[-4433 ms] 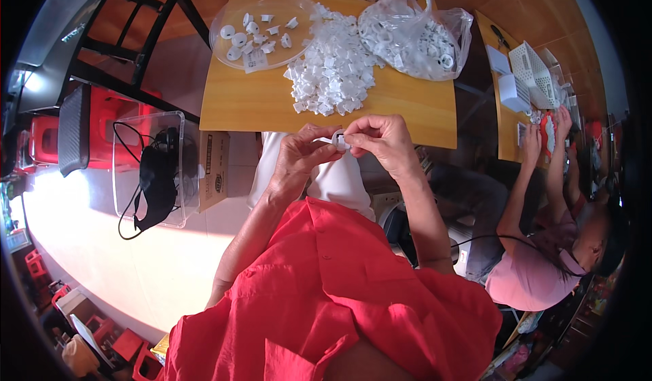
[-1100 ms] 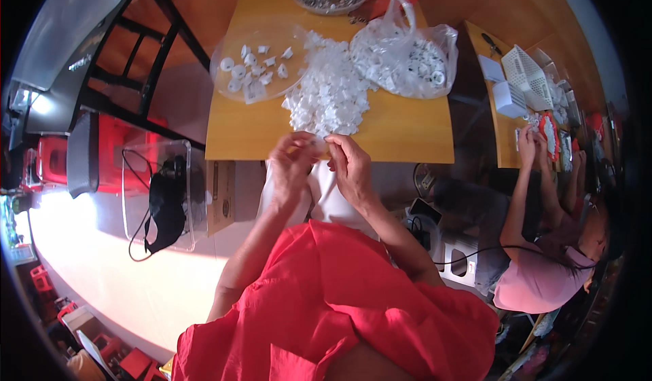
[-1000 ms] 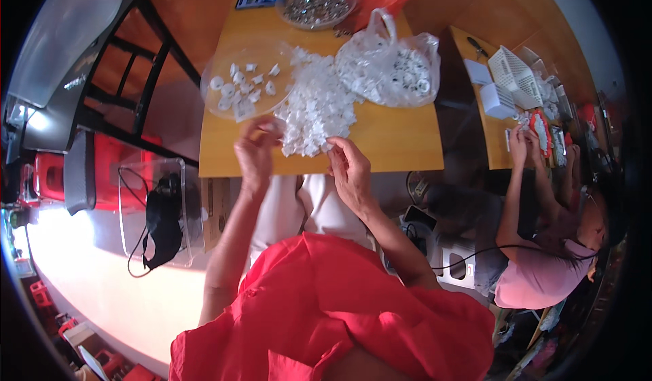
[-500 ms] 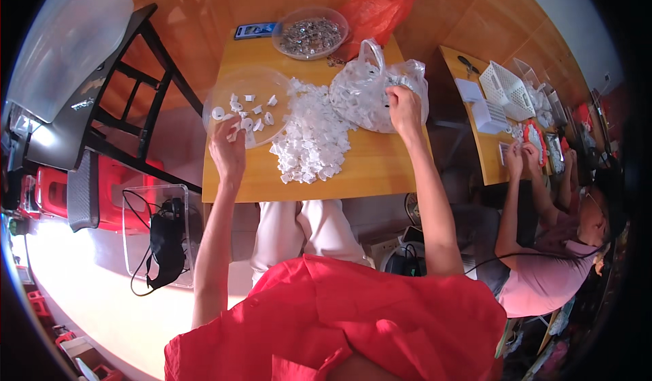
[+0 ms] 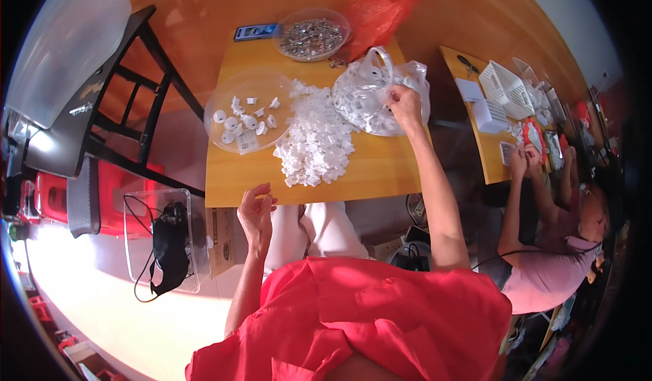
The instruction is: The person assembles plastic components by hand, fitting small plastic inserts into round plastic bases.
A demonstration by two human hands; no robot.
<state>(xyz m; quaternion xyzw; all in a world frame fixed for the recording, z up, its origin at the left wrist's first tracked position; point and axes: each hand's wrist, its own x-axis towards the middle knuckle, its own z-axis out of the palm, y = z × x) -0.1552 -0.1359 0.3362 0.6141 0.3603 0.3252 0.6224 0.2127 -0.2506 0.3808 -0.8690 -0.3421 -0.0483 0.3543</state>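
My right hand [image 5: 405, 104] is at the right side of a clear plastic bag [image 5: 360, 113] full of white pieces. Its fingers are pinched together, and what they hold is too small to make out. My left hand [image 5: 256, 212] hangs just off the table's front edge, fingers loosely bent and apart, with nothing visible in them. To its far left, a round clear tray [image 5: 216, 94] carries several small white plastic parts [image 5: 248, 121], some round, some angular. Between tray and bag lies a heap of small white plastic pieces [image 5: 314, 153].
A clear bowl of small metal parts [image 5: 311, 38], a phone [image 5: 255, 32] and a red plastic bag [image 5: 384, 14] sit at the table's back. A dark folding frame [image 5: 129, 75] stands left. On the right, a co-worker [image 5: 553, 265] works at another table with a white basket [image 5: 506, 89].
My left hand has left the tray and come back toward me, past the table's front edge. More white parts show in the tray. My right hand has stayed at the bag.
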